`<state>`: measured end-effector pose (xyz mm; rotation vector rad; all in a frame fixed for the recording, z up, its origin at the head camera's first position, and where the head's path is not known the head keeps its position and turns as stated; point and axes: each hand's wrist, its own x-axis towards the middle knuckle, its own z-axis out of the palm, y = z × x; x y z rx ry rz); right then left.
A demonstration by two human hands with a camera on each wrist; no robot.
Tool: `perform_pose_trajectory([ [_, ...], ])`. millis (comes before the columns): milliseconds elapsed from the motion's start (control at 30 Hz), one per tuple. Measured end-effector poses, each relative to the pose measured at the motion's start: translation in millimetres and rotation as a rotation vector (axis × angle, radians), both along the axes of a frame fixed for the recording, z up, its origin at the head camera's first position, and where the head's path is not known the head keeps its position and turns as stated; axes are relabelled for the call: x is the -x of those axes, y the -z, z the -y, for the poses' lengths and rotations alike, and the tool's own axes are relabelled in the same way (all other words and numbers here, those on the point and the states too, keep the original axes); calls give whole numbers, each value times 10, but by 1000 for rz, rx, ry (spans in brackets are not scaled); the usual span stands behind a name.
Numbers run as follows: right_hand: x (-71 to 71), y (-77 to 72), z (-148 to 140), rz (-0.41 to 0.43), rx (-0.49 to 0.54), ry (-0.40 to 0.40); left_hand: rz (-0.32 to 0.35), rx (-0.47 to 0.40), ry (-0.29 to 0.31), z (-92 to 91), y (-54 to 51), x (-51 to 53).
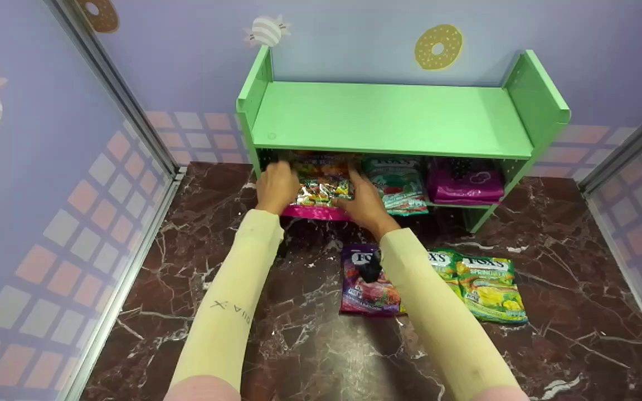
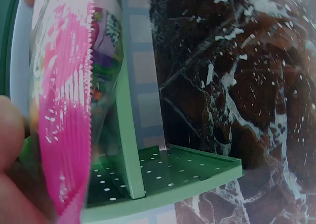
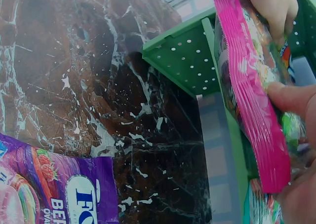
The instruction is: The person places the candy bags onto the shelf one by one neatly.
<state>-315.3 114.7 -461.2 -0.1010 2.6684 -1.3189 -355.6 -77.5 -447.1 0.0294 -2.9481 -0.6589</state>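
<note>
A shiny candy bag (image 1: 324, 192) with a pink crimped edge lies on the lower level of the green shelf, its front edge jutting out. My left hand (image 1: 277, 186) grips its left side with curled fingers, partly under the upper board. On the right side my right hand (image 1: 366, 201) holds the bag, its thumb lying on the front face in the right wrist view. Individual small wrapped sweets show through the clear film. Beside the right hand, a teal Fox's bag (image 1: 396, 186) sits on the same level.
Purple packets (image 1: 466, 181) fill the shelf's right end. On the dark marble floor (image 1: 154, 267) lie a purple Fox's bag (image 1: 363, 289), a green one (image 1: 443, 264) and a yellow-green one (image 1: 491, 289). The shelf's upper board (image 1: 388, 114) overhangs both hands.
</note>
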Motion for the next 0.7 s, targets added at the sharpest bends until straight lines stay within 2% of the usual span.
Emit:
perform_pose_trajectory([
  [167,9,3,58,-56,-51,-22,38,145,27,-67,26,-38],
  [300,9,6,65,-84,-93,-29,21,260,83,-136,46,-51],
  [500,-13,25,78,-117,-158,-22,32,242,218,-182,116,-106],
  [700,-34,50,81,-195,-295,-39,52,233,240,-200,177,-151],
])
